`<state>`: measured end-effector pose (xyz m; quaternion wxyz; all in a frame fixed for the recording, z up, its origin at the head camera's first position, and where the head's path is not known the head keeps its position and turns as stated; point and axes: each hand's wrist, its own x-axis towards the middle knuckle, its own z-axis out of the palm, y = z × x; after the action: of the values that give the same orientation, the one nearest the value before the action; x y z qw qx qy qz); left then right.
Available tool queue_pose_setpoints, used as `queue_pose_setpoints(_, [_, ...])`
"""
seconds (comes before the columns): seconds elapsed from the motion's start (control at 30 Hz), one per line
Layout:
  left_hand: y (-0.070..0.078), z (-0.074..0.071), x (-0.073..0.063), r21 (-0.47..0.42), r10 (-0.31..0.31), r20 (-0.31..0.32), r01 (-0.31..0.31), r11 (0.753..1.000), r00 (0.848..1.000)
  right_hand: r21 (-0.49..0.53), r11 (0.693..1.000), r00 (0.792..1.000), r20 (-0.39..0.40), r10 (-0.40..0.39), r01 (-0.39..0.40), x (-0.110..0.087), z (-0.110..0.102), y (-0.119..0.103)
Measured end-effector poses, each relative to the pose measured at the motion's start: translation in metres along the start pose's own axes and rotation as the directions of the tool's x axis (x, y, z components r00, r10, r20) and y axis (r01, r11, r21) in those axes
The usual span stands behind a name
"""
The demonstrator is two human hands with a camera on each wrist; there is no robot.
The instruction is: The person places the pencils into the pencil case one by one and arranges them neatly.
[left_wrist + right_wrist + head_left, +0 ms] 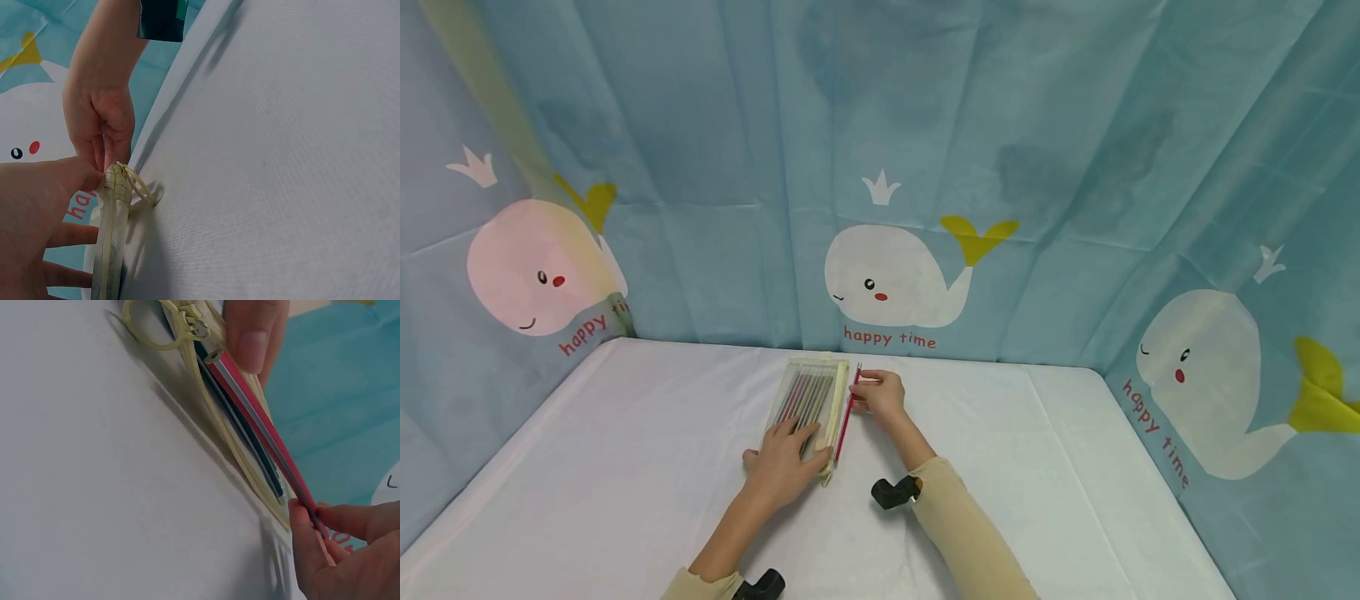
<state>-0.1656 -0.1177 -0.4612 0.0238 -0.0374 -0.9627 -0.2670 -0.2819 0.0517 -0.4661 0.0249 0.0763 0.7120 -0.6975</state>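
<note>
A clear mesh pencil case [784, 392] with pale yellow zip edging lies on the white table, several pencils [808, 398] showing through it. My left hand [781, 468] grips its near part, fingers spread over the face and thumb at the zipped side. In the right wrist view the zip [240, 465] gapes open, and a dark teal pencil [253, 442] shows inside. Between thumb and fingers, my right hand [882, 395] pinches the far end of a red pencil [270, 439] with a grey stripe. That pencil slants along the opening, its flat end near the left thumb.
A yellow ring pull [153, 345] hangs at the near end of the zip. White cloth covers the table [1037, 483]. Behind it hangs a blue curtain [715, 275] printed with whales. Black wrist mounts [893, 493] sit at both sleeves.
</note>
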Motion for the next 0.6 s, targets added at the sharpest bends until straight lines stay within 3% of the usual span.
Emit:
queue_pose_setpoints(0.3, [-0.002, 0.0, 0.001, -0.002, 0.001, 0.003, -0.001, 1.0, 1.0, 0.095, 0.995, 0.998, -0.064, 0.013, -0.007, 0.0, 0.009, 0.007])
queue_pose_setpoints(0.6, [-0.001, 0.0, 0.001, -0.011, 0.008, -0.004, -0.008, 1.0, 1.0, 0.131, 0.99, 0.998, -0.033, 0.048, -0.043, -0.002, 0.016, 0.011])
